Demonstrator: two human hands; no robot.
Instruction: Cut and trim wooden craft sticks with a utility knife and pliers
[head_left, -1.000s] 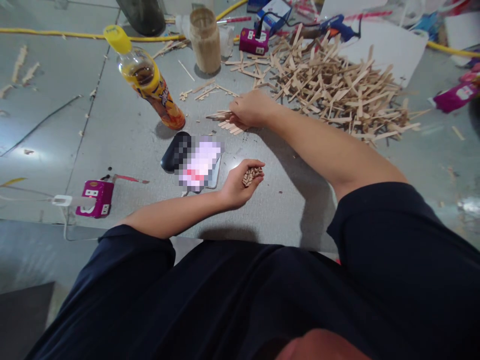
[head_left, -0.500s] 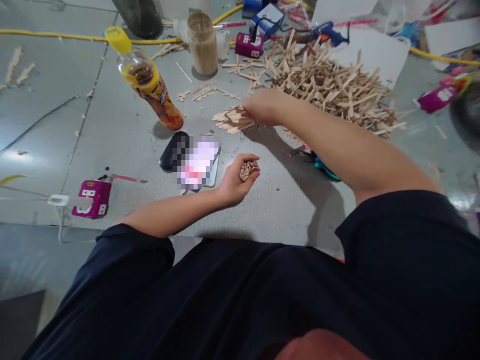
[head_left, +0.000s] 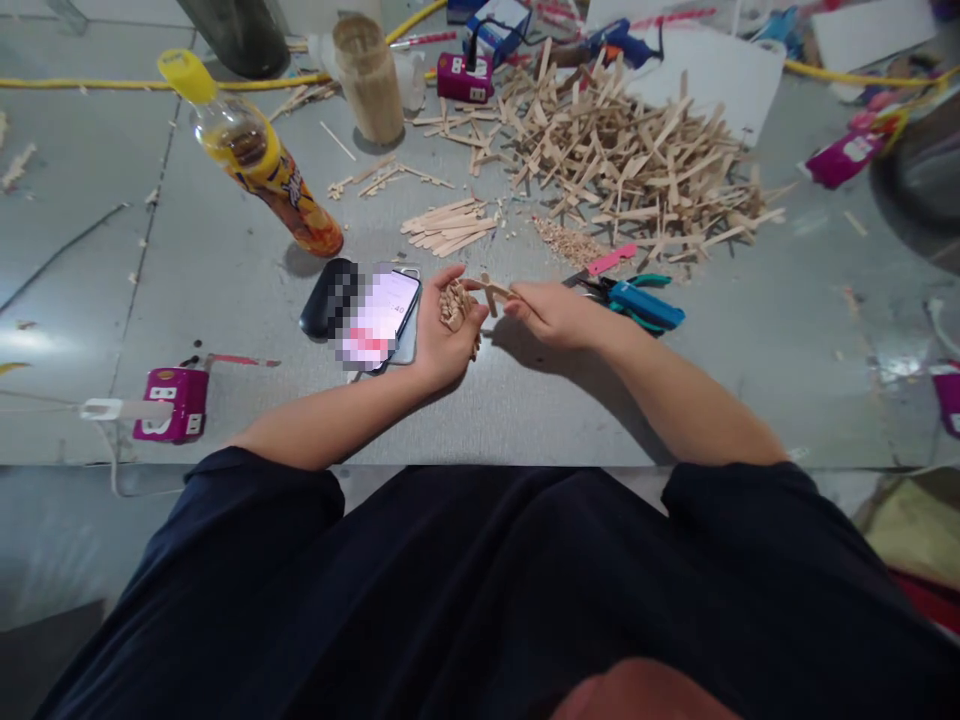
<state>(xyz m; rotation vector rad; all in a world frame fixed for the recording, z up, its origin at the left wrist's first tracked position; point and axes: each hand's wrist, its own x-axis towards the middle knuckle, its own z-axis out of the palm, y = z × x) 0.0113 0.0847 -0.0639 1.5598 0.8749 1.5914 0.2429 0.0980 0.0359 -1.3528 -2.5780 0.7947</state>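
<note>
My left hand (head_left: 442, 345) is closed around a bundle of wooden craft sticks (head_left: 454, 306), whose ends face up and right. Between the two hands, a couple of craft sticks (head_left: 490, 291) cross each other, one pointing at the bundle. My right hand (head_left: 551, 312) pinches these at their right end; whether they touch the bundle I cannot tell. Behind the hands lies a flat little pile of sticks (head_left: 448, 228). Just left of my left hand are a lit phone (head_left: 390, 305) and a black case (head_left: 328, 298).
A big heap of sticks (head_left: 630, 150) spreads at the back right, with sawdust-like bits (head_left: 566, 240) before it. Blue-handled pliers (head_left: 646, 304) and a pink-handled cutter (head_left: 611, 260) lie beside my right hand. A drink bottle (head_left: 259, 160), a jar (head_left: 367, 85) and a purple power adapter (head_left: 174, 404) stand leftward.
My right hand has come back from the flat pile to beside my left hand, with crossed sticks in its fingers. The left hand keeps its bundle. The view has shifted slightly.
</note>
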